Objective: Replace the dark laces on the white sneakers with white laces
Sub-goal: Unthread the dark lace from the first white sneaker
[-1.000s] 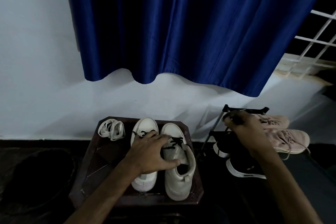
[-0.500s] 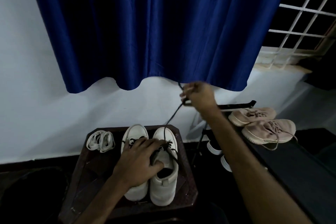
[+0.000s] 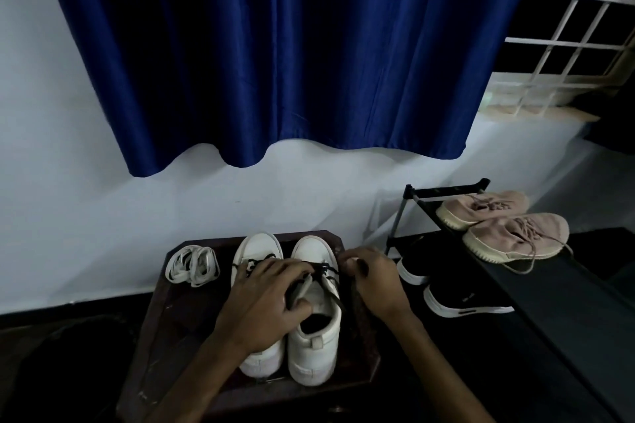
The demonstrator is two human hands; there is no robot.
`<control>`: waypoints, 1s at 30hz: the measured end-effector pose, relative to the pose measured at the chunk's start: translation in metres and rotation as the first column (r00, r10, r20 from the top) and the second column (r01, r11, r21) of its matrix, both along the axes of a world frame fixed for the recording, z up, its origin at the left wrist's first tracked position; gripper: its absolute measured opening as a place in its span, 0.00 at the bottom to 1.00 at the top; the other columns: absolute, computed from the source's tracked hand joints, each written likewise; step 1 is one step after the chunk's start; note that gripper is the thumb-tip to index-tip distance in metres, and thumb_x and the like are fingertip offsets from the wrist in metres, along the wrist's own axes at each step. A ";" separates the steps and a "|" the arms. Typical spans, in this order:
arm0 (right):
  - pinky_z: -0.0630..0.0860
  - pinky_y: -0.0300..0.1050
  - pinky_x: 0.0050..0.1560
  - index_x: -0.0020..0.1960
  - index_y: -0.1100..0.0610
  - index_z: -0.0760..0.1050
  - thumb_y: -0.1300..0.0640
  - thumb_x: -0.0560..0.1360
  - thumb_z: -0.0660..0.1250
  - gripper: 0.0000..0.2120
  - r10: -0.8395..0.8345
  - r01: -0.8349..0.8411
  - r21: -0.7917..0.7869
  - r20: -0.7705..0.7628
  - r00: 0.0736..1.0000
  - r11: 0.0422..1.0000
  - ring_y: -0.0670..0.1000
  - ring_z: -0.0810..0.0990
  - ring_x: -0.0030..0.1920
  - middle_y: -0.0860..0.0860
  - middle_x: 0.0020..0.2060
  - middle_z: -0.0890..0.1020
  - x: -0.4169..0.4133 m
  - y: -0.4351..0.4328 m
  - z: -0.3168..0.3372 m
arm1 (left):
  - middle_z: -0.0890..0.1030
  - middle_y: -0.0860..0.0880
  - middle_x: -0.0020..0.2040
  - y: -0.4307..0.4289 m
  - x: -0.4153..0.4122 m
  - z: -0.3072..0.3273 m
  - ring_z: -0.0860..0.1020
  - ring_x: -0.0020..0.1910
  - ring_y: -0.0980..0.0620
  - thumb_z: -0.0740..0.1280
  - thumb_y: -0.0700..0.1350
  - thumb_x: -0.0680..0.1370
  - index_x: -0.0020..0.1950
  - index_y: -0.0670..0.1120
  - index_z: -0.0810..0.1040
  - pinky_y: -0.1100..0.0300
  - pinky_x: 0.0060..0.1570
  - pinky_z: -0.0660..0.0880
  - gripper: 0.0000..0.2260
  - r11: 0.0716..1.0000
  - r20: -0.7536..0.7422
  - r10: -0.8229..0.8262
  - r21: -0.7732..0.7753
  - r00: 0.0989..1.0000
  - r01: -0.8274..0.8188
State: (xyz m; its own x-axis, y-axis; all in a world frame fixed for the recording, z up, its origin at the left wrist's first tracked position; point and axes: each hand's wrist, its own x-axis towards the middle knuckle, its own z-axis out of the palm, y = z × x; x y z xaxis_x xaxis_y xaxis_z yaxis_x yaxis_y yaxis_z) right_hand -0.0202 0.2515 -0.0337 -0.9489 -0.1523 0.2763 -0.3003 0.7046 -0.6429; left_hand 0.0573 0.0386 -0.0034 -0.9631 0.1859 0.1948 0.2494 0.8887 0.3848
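Right grip (image 3: pixel 372 280), raised high a moment ago, now pinches dark lace (image 3: pixel 330 273) at right sneaker (image 3: pixel 316 336) | left grip (image 3: pixel 271 299) clamps that sneaker on table (image 3: pixel 165 347) | unlacing continues (white laces (image 3: pixel 192 266) wait far left).

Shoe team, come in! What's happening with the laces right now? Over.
Left hand holds white sneaker steady. Right hand pinches dark lace, partly threaded. White laces lie on stool. Nothing in the way.

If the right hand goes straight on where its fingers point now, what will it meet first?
Most likely the right white sneaker; the right hand, pinching a dark lace, points left at it. Depth is unclear.
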 end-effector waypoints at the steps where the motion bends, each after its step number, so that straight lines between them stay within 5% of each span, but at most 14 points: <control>1: 0.74 0.37 0.52 0.52 0.52 0.82 0.60 0.76 0.67 0.08 0.022 -0.025 -0.103 -0.029 0.999 0.994 0.45 0.80 0.49 0.49 0.49 0.82 0.007 -0.003 0.008 | 0.72 0.65 0.65 0.000 0.000 0.001 0.67 0.67 0.61 0.55 0.63 0.69 0.66 0.63 0.69 0.48 0.69 0.60 0.26 1.000 -0.002 0.001 0.005 1.000 -0.001; 3: 0.74 0.37 0.57 0.59 0.49 0.80 0.53 0.78 0.66 0.11 0.193 -0.201 -0.205 -0.058 0.980 0.958 0.42 0.79 0.55 0.46 0.54 0.80 0.023 -0.010 0.021 | 0.74 0.64 0.61 -0.001 0.001 0.001 0.69 0.64 0.60 0.57 0.63 0.68 0.64 0.62 0.69 0.48 0.68 0.62 0.24 1.000 -0.006 0.007 0.016 1.000 -0.006; 6: 0.69 0.34 0.61 0.59 0.46 0.80 0.47 0.77 0.68 0.12 0.361 -0.365 -0.059 -0.073 0.930 0.929 0.41 0.76 0.59 0.43 0.55 0.79 0.039 -0.015 0.028 | 0.76 0.63 0.54 -0.001 0.000 0.000 0.71 0.61 0.58 0.57 0.65 0.69 0.60 0.59 0.69 0.48 0.66 0.63 0.22 1.000 -0.014 0.015 0.004 1.000 -0.015; 11: 0.73 0.32 0.48 0.48 0.49 0.81 0.57 0.72 0.73 0.06 0.243 -0.249 -0.135 -0.063 0.968 0.959 0.42 0.80 0.48 0.42 0.47 0.79 0.042 -0.013 0.034 | 0.75 0.61 0.48 -0.002 -0.002 -0.006 0.72 0.56 0.59 0.56 0.66 0.68 0.50 0.56 0.68 0.50 0.66 0.62 0.18 0.999 -0.015 0.032 0.002 0.999 -0.032; 15: 0.73 0.36 0.51 0.44 0.50 0.78 0.62 0.68 0.65 0.09 0.238 -0.247 -0.118 -0.082 0.968 0.962 0.44 0.78 0.52 0.42 0.49 0.78 0.040 -0.027 0.047 | 0.77 0.61 0.51 -0.004 -0.005 -0.010 0.71 0.59 0.60 0.53 0.69 0.74 0.52 0.57 0.72 0.50 0.67 0.62 0.20 0.999 -0.035 0.034 -0.004 0.999 -0.035; 19: 0.76 0.48 0.51 0.43 0.47 0.79 0.48 0.68 0.58 0.12 0.199 -0.184 0.289 -0.024 0.980 0.940 0.48 0.78 0.51 0.43 0.47 0.80 0.037 -0.032 0.060 | 0.73 0.63 0.64 -0.005 -0.006 -0.008 0.67 0.68 0.60 0.54 0.68 0.72 0.67 0.60 0.68 0.45 0.69 0.60 0.26 1.000 -0.003 -0.006 0.001 1.000 0.006; 23: 0.73 0.46 0.52 0.43 0.47 0.76 0.40 0.72 0.63 0.11 0.097 -0.035 0.528 -0.089 0.991 0.848 0.47 0.79 0.50 0.45 0.44 0.81 0.040 -0.035 0.069 | 0.73 0.62 0.65 -0.004 -0.006 -0.007 0.66 0.68 0.59 0.52 0.65 0.70 0.68 0.59 0.68 0.48 0.70 0.59 0.28 0.999 0.027 0.027 0.046 0.999 -0.028; 26: 0.72 0.41 0.41 0.36 0.48 0.73 0.43 0.71 0.71 0.12 0.155 -0.166 0.318 0.058 0.986 0.934 0.42 0.78 0.38 0.43 0.33 0.79 0.037 -0.026 0.072 | 0.76 0.61 0.61 -0.005 -0.005 -0.008 0.69 0.65 0.58 0.51 0.64 0.69 0.64 0.57 0.69 0.49 0.70 0.60 0.27 0.995 0.025 0.061 0.081 0.998 -0.063; 30: 0.77 0.42 0.41 0.44 0.49 0.79 0.58 0.70 0.76 0.08 0.265 -0.273 0.008 0.211 0.941 0.962 0.42 0.81 0.37 0.44 0.34 0.82 0.035 -0.006 0.059 | 0.77 0.60 0.59 -0.004 -0.004 -0.011 0.70 0.64 0.58 0.53 0.65 0.69 0.64 0.56 0.70 0.51 0.69 0.61 0.27 0.995 -0.004 0.073 0.074 0.997 -0.072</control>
State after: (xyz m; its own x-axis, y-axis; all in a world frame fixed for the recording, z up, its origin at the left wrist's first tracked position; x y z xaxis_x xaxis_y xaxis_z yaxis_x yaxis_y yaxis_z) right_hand 0.0148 0.2453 0.0251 -0.9068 -0.4160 0.0686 -0.3455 0.6398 -0.6865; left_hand 0.0528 0.0342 -0.0140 -0.9721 0.1005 0.2120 0.1881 0.8738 0.4485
